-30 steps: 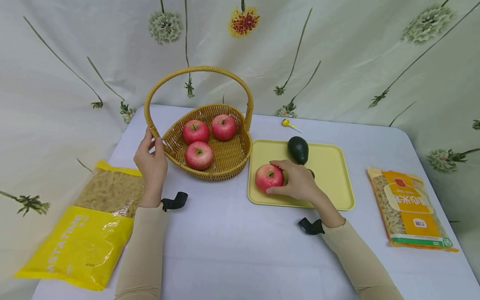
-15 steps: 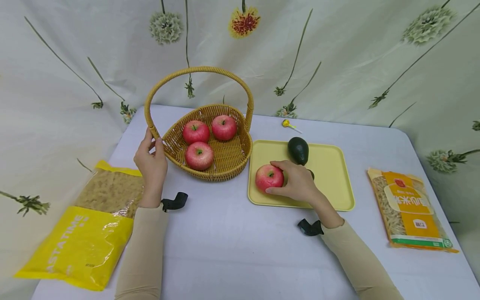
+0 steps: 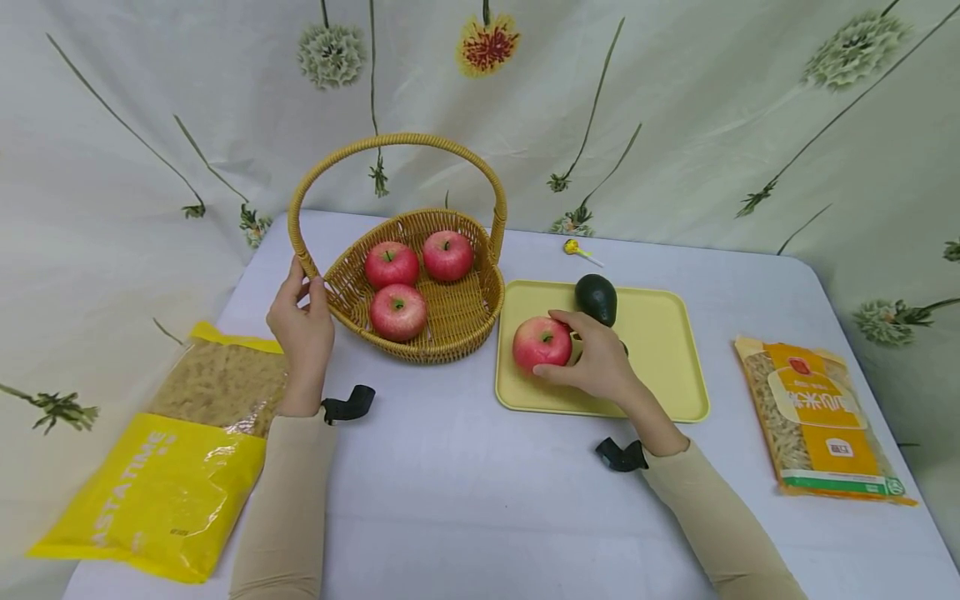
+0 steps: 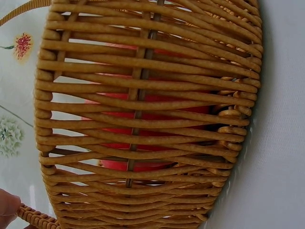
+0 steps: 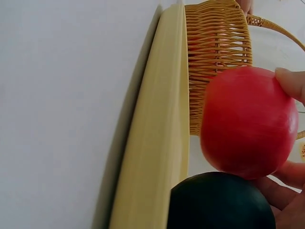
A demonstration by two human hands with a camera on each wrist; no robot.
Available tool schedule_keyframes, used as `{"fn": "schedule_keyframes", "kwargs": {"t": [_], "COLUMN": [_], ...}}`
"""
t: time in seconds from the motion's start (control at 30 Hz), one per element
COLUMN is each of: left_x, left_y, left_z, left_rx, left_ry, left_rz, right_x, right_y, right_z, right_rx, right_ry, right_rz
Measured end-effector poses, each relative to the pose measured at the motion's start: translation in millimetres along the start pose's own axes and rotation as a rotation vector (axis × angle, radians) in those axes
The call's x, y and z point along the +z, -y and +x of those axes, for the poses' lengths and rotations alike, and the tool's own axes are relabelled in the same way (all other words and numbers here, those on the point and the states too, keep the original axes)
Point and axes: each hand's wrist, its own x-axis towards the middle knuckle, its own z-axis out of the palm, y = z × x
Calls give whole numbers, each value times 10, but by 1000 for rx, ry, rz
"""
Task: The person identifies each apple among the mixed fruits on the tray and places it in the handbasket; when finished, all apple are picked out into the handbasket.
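Note:
My left hand (image 3: pixel 302 337) pinches the foot of the handle on a heart-shaped wicker basket (image 3: pixel 461 315), which holds three red apples (image 3: pixel 398 312). Its weave fills the left wrist view, with red fruit showing through the gaps. Over a yellow tray (image 3: pixel 667 367), my right hand (image 3: pixel 596 362) grips another red apple (image 3: pixel 537 343) between thumb and fingers. That apple looks slightly raised in the right wrist view. Behind the hand, a dark avocado (image 3: pixel 596 300) lies on the tray. A second dark, rounded thing, mostly hidden by the right hand, also lies there.
A yellow-wrapped lollipop (image 3: pixel 573 247) lies behind the tray. A yellow pasta bag (image 3: pixel 168 467) slants over the left table edge. An orange-and-clear food packet (image 3: pixel 821 421) lies at the right. A flowered cloth hangs behind the table.
My right hand has risen slightly from the tray, bringing the apple up with it. My left hand and the basket have stayed put.

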Motion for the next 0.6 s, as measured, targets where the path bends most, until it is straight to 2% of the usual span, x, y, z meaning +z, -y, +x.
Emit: {"fn": "schedule_keyframes", "kwargs": {"t": [0.2,0.33,0.5,0.6], "left_x": [4,7,9,8], "left_y": [11,17,27,21], "left_z": [1,4,6,3], "left_rx": [9,11,14,15], "left_ry": [-8,-7,-11,-10], "left_rz": [4,0,-6,-8], "right_x": [-12,-39,-110,-160], "right_y": [-18,-18,-2,5], "right_z": [8,6,4,2], "right_rx": [-43,-42,-8,13], "right_ry": [-92,-136,-154,-152], "right_rz": [146,220,309,325]}}
